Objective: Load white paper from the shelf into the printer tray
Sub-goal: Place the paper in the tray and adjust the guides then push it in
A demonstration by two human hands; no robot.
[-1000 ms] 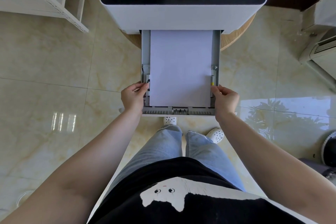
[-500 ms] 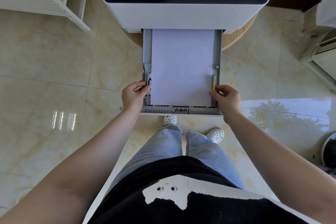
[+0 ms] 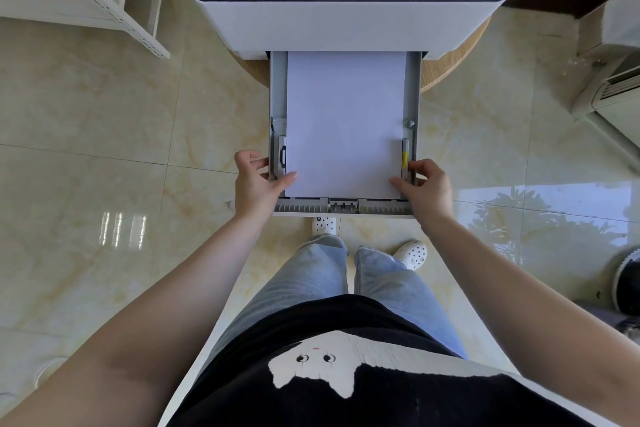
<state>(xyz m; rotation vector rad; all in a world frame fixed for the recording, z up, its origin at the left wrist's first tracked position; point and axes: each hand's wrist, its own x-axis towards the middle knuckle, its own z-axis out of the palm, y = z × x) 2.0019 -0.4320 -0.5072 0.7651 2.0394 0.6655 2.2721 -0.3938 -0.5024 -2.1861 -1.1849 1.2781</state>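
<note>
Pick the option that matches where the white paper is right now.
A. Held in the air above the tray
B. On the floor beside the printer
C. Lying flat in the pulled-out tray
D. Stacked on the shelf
C: the paper lies flat inside the open tray, with the left hand and right hand at its near corners.

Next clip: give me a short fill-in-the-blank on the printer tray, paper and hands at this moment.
1. The printer tray is pulled ____ of the printer.
2. The white paper lies ____ the tray.
3. The left hand and right hand grip the tray's ____ corners.

Missing words: out; inside; near
</note>
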